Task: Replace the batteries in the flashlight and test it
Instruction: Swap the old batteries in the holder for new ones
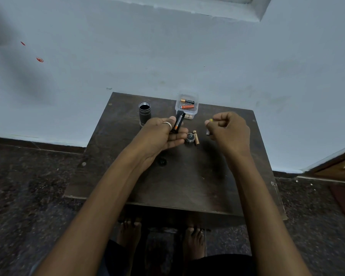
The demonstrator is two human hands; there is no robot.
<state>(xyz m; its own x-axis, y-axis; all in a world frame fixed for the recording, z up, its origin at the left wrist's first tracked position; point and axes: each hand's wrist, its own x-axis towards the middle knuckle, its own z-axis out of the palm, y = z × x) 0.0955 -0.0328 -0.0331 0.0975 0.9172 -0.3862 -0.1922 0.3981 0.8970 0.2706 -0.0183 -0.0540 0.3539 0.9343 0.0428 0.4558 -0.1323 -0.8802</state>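
Observation:
The black flashlight body [144, 113] stands upright on the dark wooden table [173, 176], its open end up, at the back left. My left hand [163, 134] holds a black battery carrier [178, 121] with an orange-and-black battery in it, just right of the body. My right hand [228, 129] has its fingers curled and pinches a small battery [208, 127] between thumb and fingertips; only its yellowish tip and grey lower end show. Between the hands, the flashlight's round end cap [190, 137] lies on the table with a gold battery [195, 137] beside it.
A small clear plastic box [186, 105] at the table's back edge holds two orange-and-black batteries, and another pale one lies at its front. The table stands against a pale blue wall. My bare feet are under the table's near edge, on a dark speckled floor.

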